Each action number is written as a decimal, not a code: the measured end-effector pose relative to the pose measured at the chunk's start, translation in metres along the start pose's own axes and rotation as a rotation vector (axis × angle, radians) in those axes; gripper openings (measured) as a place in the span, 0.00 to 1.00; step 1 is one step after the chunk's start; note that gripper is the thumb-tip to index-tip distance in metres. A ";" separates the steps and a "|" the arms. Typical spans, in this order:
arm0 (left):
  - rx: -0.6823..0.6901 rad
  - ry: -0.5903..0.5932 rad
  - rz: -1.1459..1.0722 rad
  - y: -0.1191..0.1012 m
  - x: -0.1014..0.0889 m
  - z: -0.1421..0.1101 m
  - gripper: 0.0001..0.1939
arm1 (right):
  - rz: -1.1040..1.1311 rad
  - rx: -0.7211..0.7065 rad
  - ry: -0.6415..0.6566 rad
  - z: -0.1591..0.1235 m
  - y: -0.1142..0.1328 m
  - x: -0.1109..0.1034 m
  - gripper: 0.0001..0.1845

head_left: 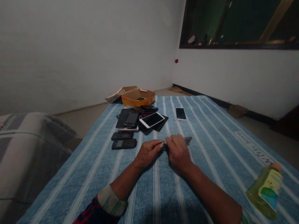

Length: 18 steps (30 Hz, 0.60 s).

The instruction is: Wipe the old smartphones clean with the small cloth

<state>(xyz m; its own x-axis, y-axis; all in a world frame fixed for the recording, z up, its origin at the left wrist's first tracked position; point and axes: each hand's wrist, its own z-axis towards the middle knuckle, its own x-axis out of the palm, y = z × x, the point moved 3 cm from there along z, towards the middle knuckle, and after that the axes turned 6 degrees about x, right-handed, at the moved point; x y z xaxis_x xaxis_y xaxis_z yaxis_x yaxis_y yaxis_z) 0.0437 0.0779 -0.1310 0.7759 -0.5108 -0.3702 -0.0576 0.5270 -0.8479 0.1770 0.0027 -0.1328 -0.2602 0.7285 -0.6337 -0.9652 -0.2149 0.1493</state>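
Observation:
Over the striped cloth, my two hands meet on a thin smartphone (188, 141); its grey end sticks out past the right hand and the rest is mostly covered. My left hand (148, 153) is closed, thumb and fingers pinching the phone's left end. The fingers of my right hand (178, 152) are closed over its middle. Just beyond lies a pile of phones, topped by a white smartphone (153, 120) and a dark phone (132, 119). Two black keypad phones, a nearer one (124, 143) and a farther one (122, 135), lie left of my hands.
Behind the pile stands an open orange cardboard box (137, 101). Another white smartphone (181, 114) lies apart to the right. A bottle of yellow-green liquid (266, 191) is at the near right edge of the blue striped cloth (93, 183). A covered piece of furniture (30, 161) stands left.

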 end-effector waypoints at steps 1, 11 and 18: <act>0.001 -0.002 -0.011 0.000 0.000 0.000 0.15 | 0.006 -0.013 0.007 0.001 0.005 0.001 0.15; -0.045 0.001 0.003 0.000 -0.002 0.000 0.15 | -0.068 0.024 0.018 0.000 -0.026 -0.014 0.13; -0.040 -0.022 -0.029 0.004 -0.001 0.002 0.16 | -0.051 0.047 -0.048 -0.001 -0.020 -0.006 0.14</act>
<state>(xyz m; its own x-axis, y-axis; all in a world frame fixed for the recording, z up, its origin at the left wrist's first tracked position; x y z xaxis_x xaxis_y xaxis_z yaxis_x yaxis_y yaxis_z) 0.0443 0.0818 -0.1337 0.7912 -0.5103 -0.3369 -0.0593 0.4843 -0.8729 0.1975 0.0016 -0.1329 -0.2102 0.7684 -0.6045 -0.9772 -0.1465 0.1536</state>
